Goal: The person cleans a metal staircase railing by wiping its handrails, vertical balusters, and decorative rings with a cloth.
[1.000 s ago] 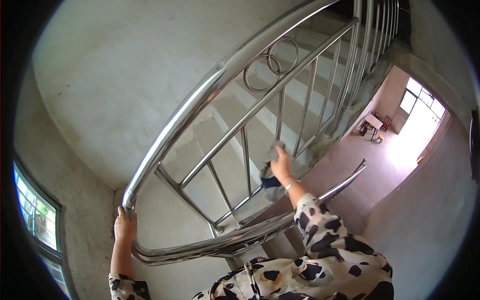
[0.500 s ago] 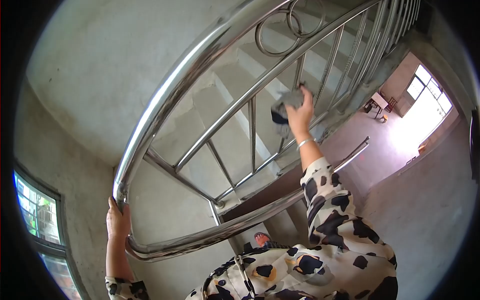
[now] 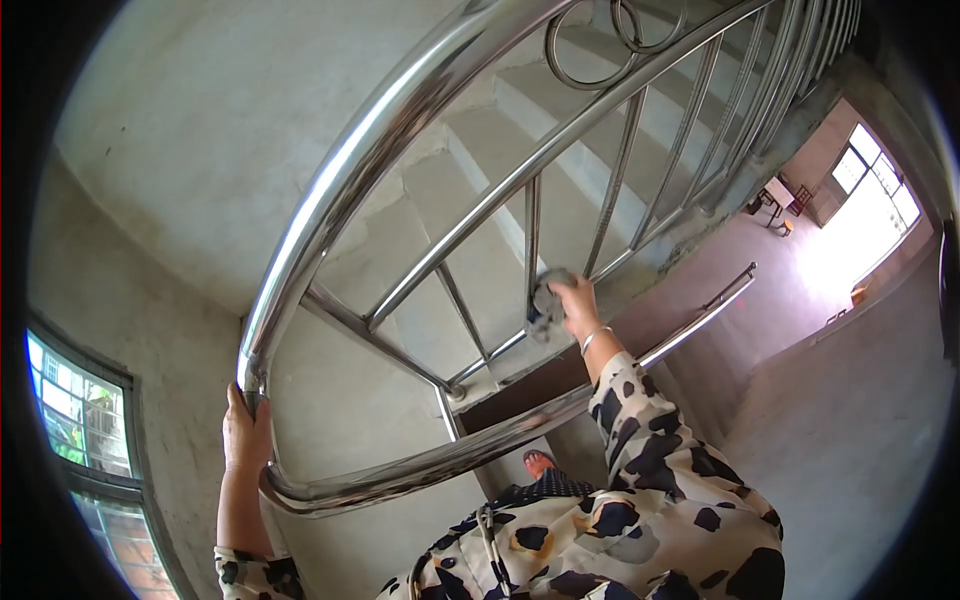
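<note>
My right hand (image 3: 578, 305) is closed on a crumpled grey cloth (image 3: 547, 292), which has a dark patch. The cloth presses around the lower part of a thin metal baluster (image 3: 532, 225), just above the bottom rail. At the left, my left hand (image 3: 246, 432) is wrapped round the shiny steel handrail (image 3: 335, 190) where it bends down at its end. Part of that hand's grip is hidden behind the rail.
Concrete stairs (image 3: 480, 140) rise behind the railing. Metal rings (image 3: 590, 45) sit between the upper rails. A lower handrail (image 3: 440, 465) curves across in front of my body. A barred window (image 3: 85, 410) is at the left, and a room with a table (image 3: 778, 192) lies below right.
My right hand has moved down and slightly left with the cloth, from a farther baluster to the lower end of a nearer one. The left hand stays on the handrail.
</note>
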Demonstrator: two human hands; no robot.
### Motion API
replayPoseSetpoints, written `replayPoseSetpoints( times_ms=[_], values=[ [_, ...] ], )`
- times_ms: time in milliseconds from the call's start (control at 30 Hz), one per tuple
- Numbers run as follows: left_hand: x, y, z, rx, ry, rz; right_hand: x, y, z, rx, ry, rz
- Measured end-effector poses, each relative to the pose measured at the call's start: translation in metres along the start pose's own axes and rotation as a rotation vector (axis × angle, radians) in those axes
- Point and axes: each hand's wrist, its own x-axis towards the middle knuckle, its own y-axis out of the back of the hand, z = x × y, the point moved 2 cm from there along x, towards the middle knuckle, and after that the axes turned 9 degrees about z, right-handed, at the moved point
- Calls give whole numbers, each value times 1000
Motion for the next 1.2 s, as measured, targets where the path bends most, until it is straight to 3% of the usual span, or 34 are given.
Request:
replayPoseSetpoints(
  times_ms=[167, 233, 333, 400, 467, 533, 567, 600, 633, 667, 733, 767, 833, 933, 967, 1000, 1200],
  values=[
    [1, -2, -1, -3, 7, 0, -81, -49, -158, 182, 675, -192],
    [0, 0, 3, 6, 12, 4, -89, -57, -170, 138, 800, -220],
    [0, 1, 5, 37, 34, -12, -81, -65, -149, -106, 1144, 20],
    [2, -2, -1, 38, 31, -11, -64, -56, -103, -234, 940, 96],
    [3, 0, 0, 44, 29, -4, -50, -45, -47, -396, 950, 186],
    [0, 2, 6, 68, 65, -15, -33, -35, 13, -496, 725, 211],
    [0, 1, 5, 73, 72, -17, -23, -30, 35, -497, 720, 203],
    [1, 0, 3, 35, 65, -23, -12, -25, 57, -598, 531, 160],
    [1, 1, 2, -2, 58, -25, -6, -24, 70, -692, 342, 113],
    [1, 3, 3, 7, 65, -20, -14, -28, 58, -688, 340, 102],
    [0, 3, 7, 5, 48, -16, -24, -32, 35, -789, 107, 7],
    [0, 2, 5, 17, 35, -2, -26, -37, 31, -602, -50, -38],
    [1, 4, 5, 13, 46, -21, -68, -46, -15, -235, -48, -271],
    [-2, 6, 13, -1, 69, -63, -116, -92, -74, 202, 266, -436],
    [-2, 8, 16, -7, 69, -73, -131, -106, -100, 181, 415, -486],
    [-1, 10, 17, -15, 67, -78, -138, -117, -119, -69, 672, -430],
    [3, 2, 4, 19, 81, -57, -109, -122, -41, -171, 800, -264]
  ],
)
